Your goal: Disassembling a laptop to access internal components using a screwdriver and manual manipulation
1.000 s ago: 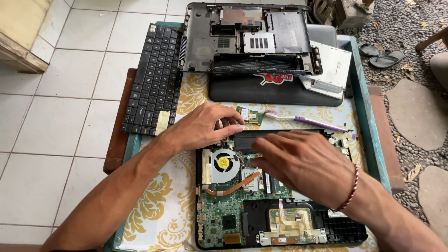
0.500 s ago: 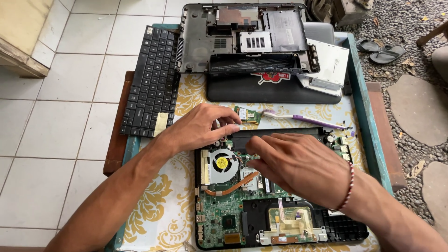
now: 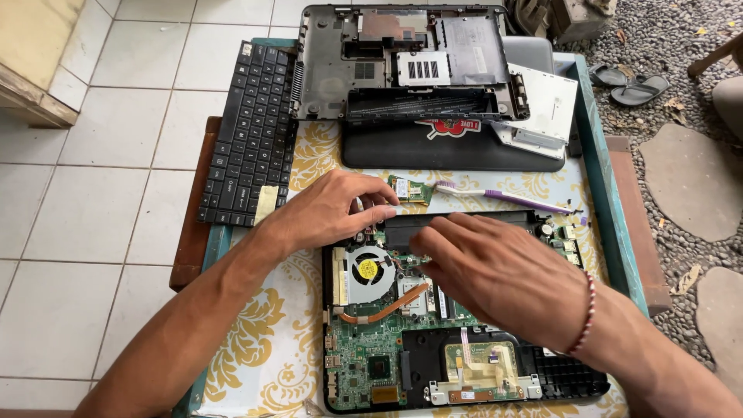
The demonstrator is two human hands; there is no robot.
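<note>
While we lean over the opened laptop base (image 3: 464,364), its green board and fan (image 3: 366,270) lie bare on the counter (image 3: 255,348). Our right hand (image 3: 503,271) rests fingers-down on the board, holding nothing; our left hand (image 3: 333,209) pinches at the top edge, what exactly we cannot tell. Beyond lie a small card (image 3: 410,189), purple toothbrush (image 3: 503,198), removed keyboard (image 3: 251,131) and bottom cover (image 3: 410,62): strip-down looks well advanced, board still seated.

The right hand (image 3: 503,275) now sits slightly lower and further left over the open laptop base (image 3: 457,364), fingertips nearer the fan (image 3: 366,269). The left hand (image 3: 333,210) shifts slightly toward the base's back left corner.
</note>
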